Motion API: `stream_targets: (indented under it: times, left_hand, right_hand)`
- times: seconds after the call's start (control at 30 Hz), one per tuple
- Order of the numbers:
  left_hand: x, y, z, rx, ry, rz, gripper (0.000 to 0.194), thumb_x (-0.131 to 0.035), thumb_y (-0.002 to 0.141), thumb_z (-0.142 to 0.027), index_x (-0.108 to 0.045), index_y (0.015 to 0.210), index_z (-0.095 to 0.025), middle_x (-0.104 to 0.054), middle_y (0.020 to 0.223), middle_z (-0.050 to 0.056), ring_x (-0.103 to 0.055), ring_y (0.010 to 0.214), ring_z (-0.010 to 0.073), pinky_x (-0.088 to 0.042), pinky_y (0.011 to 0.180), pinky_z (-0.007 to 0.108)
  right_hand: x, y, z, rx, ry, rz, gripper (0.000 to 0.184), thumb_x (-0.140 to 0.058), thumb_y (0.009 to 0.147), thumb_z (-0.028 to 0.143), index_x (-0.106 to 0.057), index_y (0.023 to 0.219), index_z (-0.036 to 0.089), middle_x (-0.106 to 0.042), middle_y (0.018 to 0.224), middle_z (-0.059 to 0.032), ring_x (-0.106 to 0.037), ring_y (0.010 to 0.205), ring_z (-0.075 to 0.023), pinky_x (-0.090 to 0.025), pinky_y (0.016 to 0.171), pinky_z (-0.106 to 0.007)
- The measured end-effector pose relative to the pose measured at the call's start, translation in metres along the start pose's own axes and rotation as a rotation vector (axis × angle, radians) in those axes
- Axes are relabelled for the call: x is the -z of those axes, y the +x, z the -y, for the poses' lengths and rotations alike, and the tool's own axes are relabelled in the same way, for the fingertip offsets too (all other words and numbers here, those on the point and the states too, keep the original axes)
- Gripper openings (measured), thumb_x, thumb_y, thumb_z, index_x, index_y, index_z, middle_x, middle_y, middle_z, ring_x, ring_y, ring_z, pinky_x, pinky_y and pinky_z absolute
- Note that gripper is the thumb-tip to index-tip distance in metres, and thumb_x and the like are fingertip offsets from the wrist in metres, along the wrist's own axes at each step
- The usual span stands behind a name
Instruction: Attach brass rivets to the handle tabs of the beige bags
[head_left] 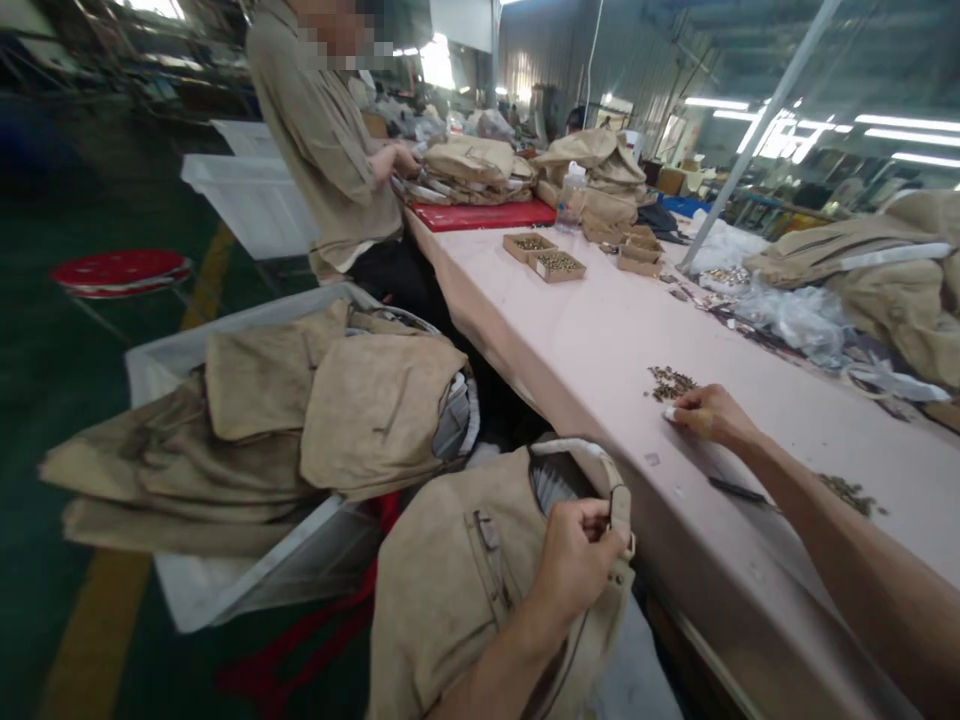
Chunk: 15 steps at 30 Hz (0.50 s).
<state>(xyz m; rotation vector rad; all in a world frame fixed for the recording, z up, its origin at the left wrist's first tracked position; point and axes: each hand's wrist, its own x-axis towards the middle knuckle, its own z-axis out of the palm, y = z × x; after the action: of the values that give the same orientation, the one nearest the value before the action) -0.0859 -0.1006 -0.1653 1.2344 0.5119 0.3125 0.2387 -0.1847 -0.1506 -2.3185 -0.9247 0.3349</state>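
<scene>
My left hand (581, 560) is closed round a strap (619, 508) with a metal buckle, at the edge of a tan canvas bag (442, 560). The bag lies below me beside the table, its grey lining partly showing. Over on the table, my right hand (709, 414) has its fingers pinched together at the edge of a small pile of brass-coloured metal studs (670, 382). Something white covers the tip of a finger or thumb there. Whatever lies between those fingertips is too small to make out.
A dark pen-like tool (739, 490) and more small studs (847, 492) lie on the pink-topped table (525, 310). Farther up are cardboard boxes of studs (556, 265) and a bottle (572, 195). Bags (382, 400) fill a white bin (217, 600). A co-worker (330, 140) stands behind.
</scene>
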Motion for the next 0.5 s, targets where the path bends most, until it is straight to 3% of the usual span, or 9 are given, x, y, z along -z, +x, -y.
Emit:
stream_targets:
  times: [0.23,0.5]
  left_hand:
    - [0.009,0.004,0.005,0.012,-0.028,-0.140,0.009,-0.073,0.067,-0.020,-0.080,0.066,-0.013,-0.071,0.062,0.004,-0.054,0.053,0.0135,-0.037,0.052,0.024]
    - [0.007,0.029,0.032,0.054,-0.074,-0.132,0.011,-0.074,0.067,-0.020,-0.081,0.073,-0.013,-0.072,0.064,0.005,-0.058,0.056,0.0146,-0.037,0.053,0.024]
  right_hand:
    - [0.005,-0.005,0.006,-0.086,0.125,-0.015,0.034,-0.076,0.072,0.049,-0.067,0.063,0.017,-0.061,0.051,-0.0038,-0.047,0.046,-0.0138,-0.031,0.045,-0.028]
    - [0.005,0.017,-0.014,-0.158,0.156,0.068,0.031,-0.077,0.065,0.043,-0.071,0.066,0.013,-0.061,0.050,-0.0037,-0.050,0.045,-0.0133,-0.034,0.044,-0.027]
